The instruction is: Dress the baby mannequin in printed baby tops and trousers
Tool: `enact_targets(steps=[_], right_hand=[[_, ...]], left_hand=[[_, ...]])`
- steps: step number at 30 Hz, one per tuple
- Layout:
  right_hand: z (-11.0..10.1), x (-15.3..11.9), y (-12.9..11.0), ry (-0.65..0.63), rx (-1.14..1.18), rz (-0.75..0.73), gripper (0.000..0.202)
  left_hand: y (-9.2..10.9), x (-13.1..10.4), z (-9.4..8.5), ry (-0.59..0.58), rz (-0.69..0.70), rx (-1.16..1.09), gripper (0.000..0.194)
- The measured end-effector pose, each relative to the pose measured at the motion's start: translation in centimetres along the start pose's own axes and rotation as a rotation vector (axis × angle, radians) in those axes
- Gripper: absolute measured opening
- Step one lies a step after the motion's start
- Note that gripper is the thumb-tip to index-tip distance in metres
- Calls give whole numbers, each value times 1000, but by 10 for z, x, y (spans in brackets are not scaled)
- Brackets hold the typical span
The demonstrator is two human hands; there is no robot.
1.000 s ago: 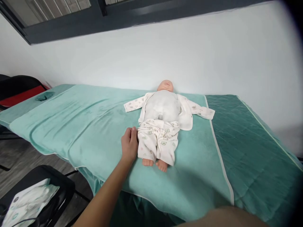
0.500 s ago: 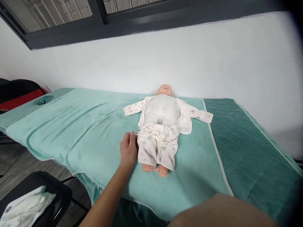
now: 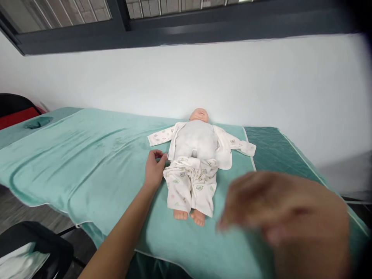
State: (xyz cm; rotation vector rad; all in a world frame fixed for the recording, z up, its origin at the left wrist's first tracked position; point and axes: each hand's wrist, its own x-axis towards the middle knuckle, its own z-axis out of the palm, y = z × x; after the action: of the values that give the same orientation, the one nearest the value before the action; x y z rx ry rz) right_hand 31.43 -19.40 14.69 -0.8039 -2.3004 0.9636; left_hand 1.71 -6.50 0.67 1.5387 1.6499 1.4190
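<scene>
A baby doll [image 3: 195,139] lies on its back with its head toward the wall. Its white printed shirt [image 3: 223,155] is spread open at the front, sleeves out to both sides. White printed trousers [image 3: 190,182] cover the legs up to the hips; both bare feet show below them. My left hand [image 3: 155,164] is beside the doll's hip at the left, thumb and finger curled together by the shirt's lower corner and the waistband. Whatever is between its fingertips is too small to make out. My right hand [image 3: 270,205] hangs over the bed at the lower right, smeared by motion.
A light green cover [image 3: 95,155] lies over the bed, with a darker green quilted part [image 3: 264,145] at the right. Behind stands a white wall [image 3: 261,85] under a dark window frame [image 3: 203,29]. A black chair [image 3: 49,248] bearing white cloth is at the lower left.
My right hand has come into view at the lower right. My left hand has shifted slightly up along the doll's side, from the trousers toward the shirt corner. The view has shifted a little.
</scene>
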Motion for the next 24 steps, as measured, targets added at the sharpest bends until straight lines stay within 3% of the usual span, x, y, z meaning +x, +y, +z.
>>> enact_targets(steps=[1, 3, 5, 7, 9, 12, 15, 19, 24], right_hand=[[-12, 7, 15, -48, 17, 21, 24], [-22, 20, 52, 120, 94, 199, 25], [-15, 29, 91, 292, -21, 375, 22], [2, 35, 122, 314, -160, 474, 20], [18, 40, 138, 274, -352, 487, 21], [31, 45, 140, 228, -533, 511, 22], [32, 46, 137, 209, -510, 533, 19], [33, 44, 136, 216, -469, 556, 16], [50, 38, 134, 292, -609, 576, 18]], left_hand=[[-2, 8, 2, -50, 17, 23, 32], [-5, 22, 7, -163, 38, 60, 40], [-6, 33, 10, -246, 61, 101, 43], [-5, 42, 13, -306, 104, 151, 41], [-4, 49, 15, -361, 142, 174, 38], [-4, 54, 14, -426, 127, 99, 34], [-7, 55, 11, -353, 59, -59, 30], [-7, 55, 6, -133, -38, -153, 21], [-3, 55, 1, 40, -65, -238, 17]])
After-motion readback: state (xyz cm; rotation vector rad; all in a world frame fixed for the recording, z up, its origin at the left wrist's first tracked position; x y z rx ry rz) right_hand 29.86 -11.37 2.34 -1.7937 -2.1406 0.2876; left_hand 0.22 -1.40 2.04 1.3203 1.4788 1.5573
